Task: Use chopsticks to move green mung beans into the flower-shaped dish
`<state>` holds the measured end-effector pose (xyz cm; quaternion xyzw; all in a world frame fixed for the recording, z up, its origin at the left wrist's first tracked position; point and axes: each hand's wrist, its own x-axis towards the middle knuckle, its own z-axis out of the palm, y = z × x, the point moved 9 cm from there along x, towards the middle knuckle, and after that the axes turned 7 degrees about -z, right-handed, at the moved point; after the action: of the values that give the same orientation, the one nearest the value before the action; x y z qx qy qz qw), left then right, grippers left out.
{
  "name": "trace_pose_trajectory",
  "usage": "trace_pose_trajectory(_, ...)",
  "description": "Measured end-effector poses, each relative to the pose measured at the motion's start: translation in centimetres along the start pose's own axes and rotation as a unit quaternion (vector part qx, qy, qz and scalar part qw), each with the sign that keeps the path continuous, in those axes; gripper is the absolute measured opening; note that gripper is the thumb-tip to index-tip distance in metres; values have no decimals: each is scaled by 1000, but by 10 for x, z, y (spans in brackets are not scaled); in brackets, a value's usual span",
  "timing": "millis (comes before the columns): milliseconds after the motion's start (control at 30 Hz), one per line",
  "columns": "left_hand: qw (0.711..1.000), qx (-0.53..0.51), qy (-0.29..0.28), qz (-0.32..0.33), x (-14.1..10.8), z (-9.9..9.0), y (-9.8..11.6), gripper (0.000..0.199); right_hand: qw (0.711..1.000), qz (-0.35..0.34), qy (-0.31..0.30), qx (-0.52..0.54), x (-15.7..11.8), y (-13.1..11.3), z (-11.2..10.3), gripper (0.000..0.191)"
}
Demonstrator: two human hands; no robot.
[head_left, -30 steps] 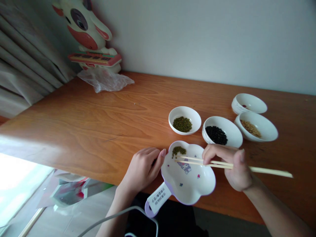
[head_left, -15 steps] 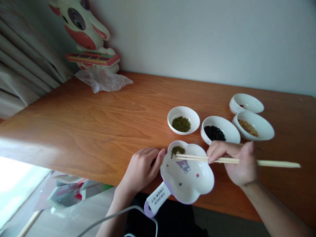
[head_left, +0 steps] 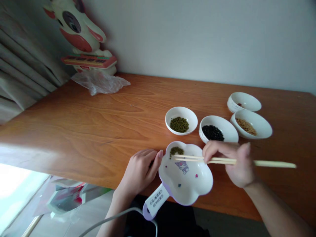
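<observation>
So the change I'm catching from over here is tiny: the wooden chopsticks [head_left: 229, 161] had their tips pinched together half a second ago, and now there's a little gap between them again, right beside the small heap of green beans [head_left: 176, 151] in the flower-shaped dish [head_left: 191, 184]. I can't see any bean between the tips and the heap looks much the same, so my read is that pinch came up with nothing (beans that small and round are probably slippery, no shame) and the picking-out still has a way to go. The sticks are in the right hand [head_left: 240, 171], fingers wrapped round them well back from the tips. Their long axis runs nearly straight across the dish, thin ends pointing to the person's left, thick ends sticking out right. The dish is at the near edge of the table [head_left: 103, 131], its handle [head_left: 156, 201] angled toward the person's left and out past the edge. Left hand [head_left: 142, 168] has its fingers loosely curled, thumb right by the rim; can't tell if it's actually gripping it.
</observation>
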<state>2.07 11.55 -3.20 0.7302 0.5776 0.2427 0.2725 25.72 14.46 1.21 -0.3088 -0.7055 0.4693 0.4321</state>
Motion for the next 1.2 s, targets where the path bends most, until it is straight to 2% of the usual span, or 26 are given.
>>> trace_pose_trajectory(100,1000,3,5,-2,-1,0,-1,45,999,18,-44,-6,-5,11,18,88)
trace_pose_trajectory(200,1000,6,6,-2,-1,0,-1,44,998,20,-50,-14,-6,17,22,88)
trace_pose_trajectory(433,1000,5,5,-3,-2,0,-2,44,999,18,-38,-23,-5,20,20,91)
trace_pose_trajectory(667,1000,8,6,0,-1,-1,0,45,1000,8,15,-2,-3,16,15,88)
trace_pose_trajectory(767,1000,10,7,0,-1,-1,0,45,998,-16,66,7,1,4,2,89)
trace_pose_trajectory(967,1000,2,-3,1,-1,2,-3,46,962,-77,261,1,-3,-11,-49,83)
trace_pose_trajectory(1033,1000,1,-5,-2,-1,3,-4,46,955,-88,285,-11,-4,-13,-56,81)
trace_pose_trajectory(1100,1000,0,-5,-5,-1,4,-5,46,962,-87,257,-15,-2,-15,-52,82)
trace_pose_trajectory(1200,1000,-2,-6,-8,-1,4,-6,46,986,-76,148,-13,4,-16,-29,88)
